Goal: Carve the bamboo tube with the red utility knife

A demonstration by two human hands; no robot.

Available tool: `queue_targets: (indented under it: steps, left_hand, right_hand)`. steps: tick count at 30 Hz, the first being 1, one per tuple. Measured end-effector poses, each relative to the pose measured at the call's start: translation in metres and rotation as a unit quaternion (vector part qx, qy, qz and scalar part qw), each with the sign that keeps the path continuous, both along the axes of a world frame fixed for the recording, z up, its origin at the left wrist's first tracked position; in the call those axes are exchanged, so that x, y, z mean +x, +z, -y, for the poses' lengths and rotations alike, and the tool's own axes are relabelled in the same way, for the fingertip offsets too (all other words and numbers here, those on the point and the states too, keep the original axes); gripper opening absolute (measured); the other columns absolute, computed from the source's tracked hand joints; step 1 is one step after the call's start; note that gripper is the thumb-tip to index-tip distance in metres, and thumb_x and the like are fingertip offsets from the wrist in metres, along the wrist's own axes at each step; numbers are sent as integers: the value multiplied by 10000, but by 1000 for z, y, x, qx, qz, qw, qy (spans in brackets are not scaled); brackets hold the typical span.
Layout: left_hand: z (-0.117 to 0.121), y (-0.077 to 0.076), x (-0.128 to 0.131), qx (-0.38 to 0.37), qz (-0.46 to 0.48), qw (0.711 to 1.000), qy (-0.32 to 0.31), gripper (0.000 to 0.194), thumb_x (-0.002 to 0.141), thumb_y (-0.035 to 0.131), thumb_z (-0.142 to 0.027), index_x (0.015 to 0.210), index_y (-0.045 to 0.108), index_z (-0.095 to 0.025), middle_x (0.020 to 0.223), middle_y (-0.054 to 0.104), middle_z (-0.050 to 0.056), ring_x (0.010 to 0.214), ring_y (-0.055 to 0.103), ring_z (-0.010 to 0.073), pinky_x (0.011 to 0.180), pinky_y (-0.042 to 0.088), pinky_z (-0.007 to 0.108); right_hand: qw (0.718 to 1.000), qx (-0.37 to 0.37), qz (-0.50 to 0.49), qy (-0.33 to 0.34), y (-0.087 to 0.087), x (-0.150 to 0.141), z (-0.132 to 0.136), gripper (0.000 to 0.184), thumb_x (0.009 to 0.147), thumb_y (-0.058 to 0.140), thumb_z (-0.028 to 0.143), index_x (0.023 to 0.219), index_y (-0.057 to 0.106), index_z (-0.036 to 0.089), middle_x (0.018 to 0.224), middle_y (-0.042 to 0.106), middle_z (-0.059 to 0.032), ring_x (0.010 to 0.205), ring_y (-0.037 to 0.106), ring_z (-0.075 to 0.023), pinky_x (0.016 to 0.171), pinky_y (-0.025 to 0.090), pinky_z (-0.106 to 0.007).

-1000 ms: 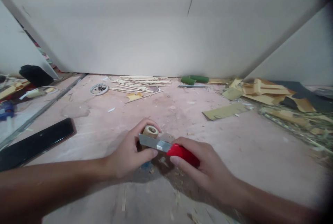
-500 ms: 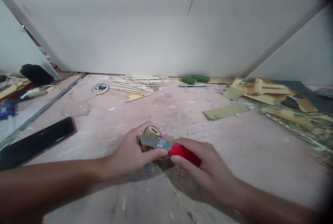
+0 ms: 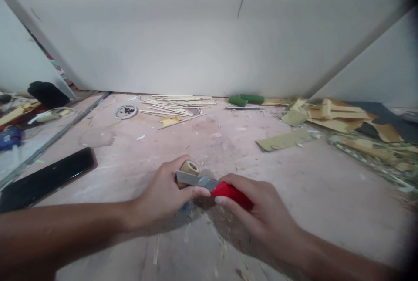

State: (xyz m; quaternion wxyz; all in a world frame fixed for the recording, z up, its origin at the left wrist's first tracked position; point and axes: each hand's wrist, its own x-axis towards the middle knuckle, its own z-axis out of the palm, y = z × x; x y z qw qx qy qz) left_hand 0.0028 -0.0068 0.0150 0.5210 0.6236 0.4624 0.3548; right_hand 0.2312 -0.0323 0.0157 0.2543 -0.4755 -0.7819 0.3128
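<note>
My left hand [image 3: 168, 185] is closed around a short, pale, hollow tube [image 3: 189, 168], likely wood or bamboo, its open end facing up and away. In my right hand [image 3: 257, 204] is a utility knife [image 3: 230, 194] with a red handle. Its broad metal blade points left and lies across the near side of the tube. The left thumb reaches along the blade's lower edge to the front of the red handle. Part of the tube is hidden behind the blade and fingers. Small shavings [image 3: 224, 246] lie on the surface beneath both hands.
A black phone [image 3: 48, 178] lies at left. Farther back are a round lid [image 3: 125, 111] holding small dark bits, thin sticks [image 3: 176, 105] and green tubes [image 3: 246, 99]. A tan strip [image 3: 284, 140] and scraps [image 3: 339, 115] lie at right. A white panel [image 3: 202, 32] stands behind.
The fingers of my left hand have shifted slightly around the tube, and its open end sits a little lower and farther left. The knife stays almost where it was against it.
</note>
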Motion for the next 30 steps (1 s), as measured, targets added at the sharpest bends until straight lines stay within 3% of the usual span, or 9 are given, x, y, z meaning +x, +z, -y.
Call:
queue_targets:
  steps: [6, 11, 14, 18, 23, 30]
  left_hand:
    - [3, 1, 4, -44, 24, 998, 36, 358, 742, 883, -277, 753, 539, -178, 692, 553, -51, 658, 502, 116, 592, 381, 215]
    - [0, -1, 2, -3, 18, 997, 73, 418, 845, 800, -428, 724, 484, -182, 649, 433, -66, 614, 395, 95, 556, 322, 214]
    - [-1, 0, 0, 8, 19, 998, 55, 382, 875, 774, -407, 753, 492, -181, 671, 436, -66, 624, 408, 93, 570, 342, 213]
    - [0, 0, -3, 6, 56, 998, -11, 261, 879, 779, -302, 930, 548, -191, 785, 527, -51, 694, 491, 104, 649, 410, 215]
    - [0, -2, -6, -13, 133, 989, -59, 313, 879, 782, -256, 1046, 519, -222, 855, 561, -37, 769, 536, 124, 711, 448, 226]
    - [-1, -1, -5, -1, 148, 985, -92, 451, 824, 844, -210, 1132, 515, -240, 908, 592, -33, 800, 566, 117, 729, 459, 219]
  right_hand:
    - [1000, -8, 1, -11, 0, -1, 2, 236, 1029, 586, 442, 956, 680, 239, 806, 710, 9, 688, 620, -165, 643, 415, -281]
    - [991, -20, -85, -103, 0, -2, -5, 297, 1062, 502, 446, 889, 612, 231, 743, 657, 15, 671, 591, -165, 602, 430, -264]
    - [987, 0, -104, -120, 0, -2, -9, 228, 1038, 551, 415, 918, 619, 234, 769, 668, 18, 685, 593, -165, 616, 442, -259]
    - [991, -17, -99, -85, 0, -2, -7, 198, 1044, 563, 406, 962, 627, 238, 812, 699, 20, 713, 621, -161, 657, 464, -259]
    - [997, -32, -70, -21, 0, 0, -4, 189, 1041, 583, 420, 1016, 637, 241, 889, 723, 12, 773, 653, -167, 710, 476, -274]
    - [999, -2, -20, 39, 5, -1, -4, 153, 1039, 587, 374, 1024, 674, 249, 920, 742, 8, 775, 659, -161, 708, 458, -267]
